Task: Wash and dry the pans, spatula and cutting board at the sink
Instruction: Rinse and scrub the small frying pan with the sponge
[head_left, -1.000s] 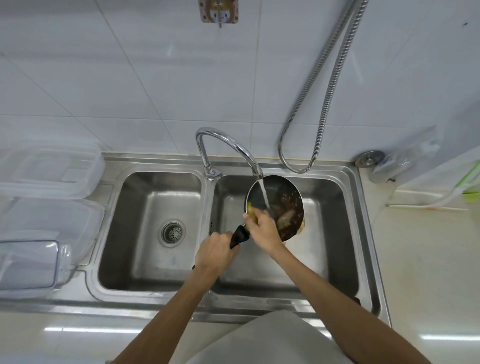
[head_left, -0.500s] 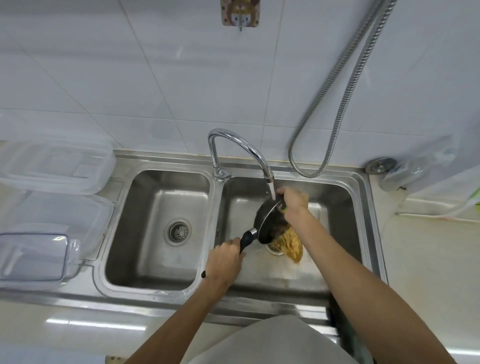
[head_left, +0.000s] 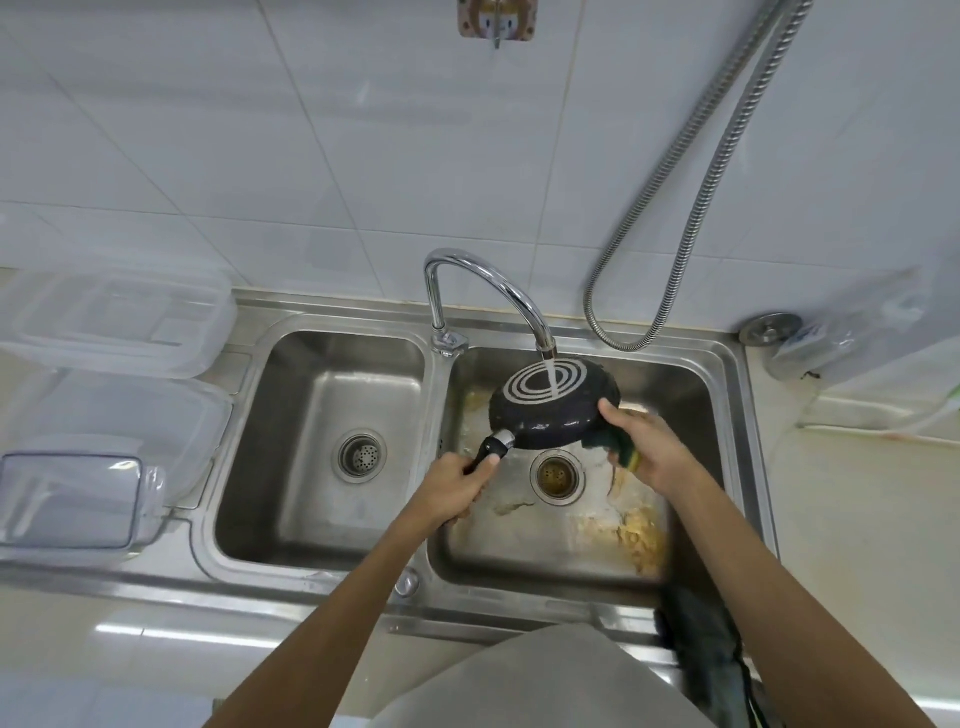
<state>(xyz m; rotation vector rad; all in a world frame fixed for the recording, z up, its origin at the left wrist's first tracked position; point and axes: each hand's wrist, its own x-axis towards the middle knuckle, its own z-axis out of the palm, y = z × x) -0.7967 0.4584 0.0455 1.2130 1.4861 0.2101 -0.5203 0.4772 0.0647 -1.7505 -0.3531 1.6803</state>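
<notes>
Frying pan (head_left: 553, 410) base-up under tap (head_left: 498, 288) stream, frame centre, over sink (head_left: 680, 387) rt basin. Long axis runs lower-left: handle ends in left grip (head_left: 452, 491), curled round it. Right grip (head_left: 649, 447) clasps sponge (head_left: 621, 454) at pan's right rim; likely scrubs base from there.

bright, even, cool white light fills the scene and seems to fall from above. the faucet (head_left: 435, 306) carries sharp highlights along its curve, and a long streak of glare lies on the tabletop (head_left: 78, 649) well below and left of it. the sink (head_left: 737, 415) basins beneath it hold only soft shadow. right of the faucet, the hose (head_left: 688, 236) and plastic bag (head_left: 852, 332) are smeared by blur. the pan (head_left: 561, 415) under the spout stays fairly crisp. tile lines above the faucet bow with wide-angle distortion.
</notes>
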